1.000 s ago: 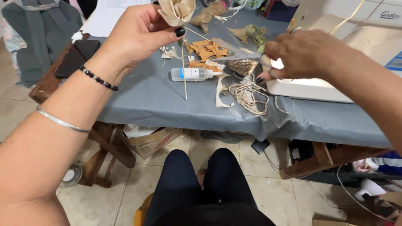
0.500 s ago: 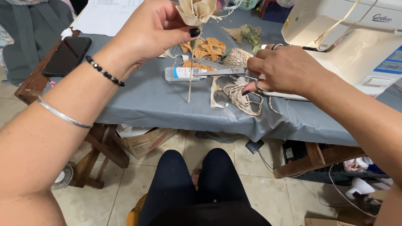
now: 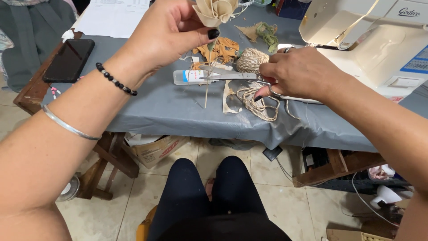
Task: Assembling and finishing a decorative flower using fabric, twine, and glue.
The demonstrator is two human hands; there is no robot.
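My left hand (image 3: 167,33) holds up a cream flower of dried husk (image 3: 216,10) on a thin wooden stick (image 3: 207,78) that hangs down over the table. My right hand (image 3: 303,73) grips a pair of scissors (image 3: 227,76), the blades pointing left toward the stick. A ball of twine (image 3: 251,59) lies just behind the scissors, with loose twine (image 3: 258,100) trailing under my right hand. A small white glue bottle (image 3: 189,76) lies on its side beneath the flower.
A grey cloth (image 3: 169,109) covers the table. Orange dried leaves (image 3: 223,48), green scraps (image 3: 264,31), a black phone (image 3: 69,59), white paper (image 3: 113,17) and a white sewing machine (image 3: 370,40) sit on it. Boxes and cables lie on the floor below.
My right hand has taken up the scissors and brought them left toward the stick. My left hand has kept the flower raised.
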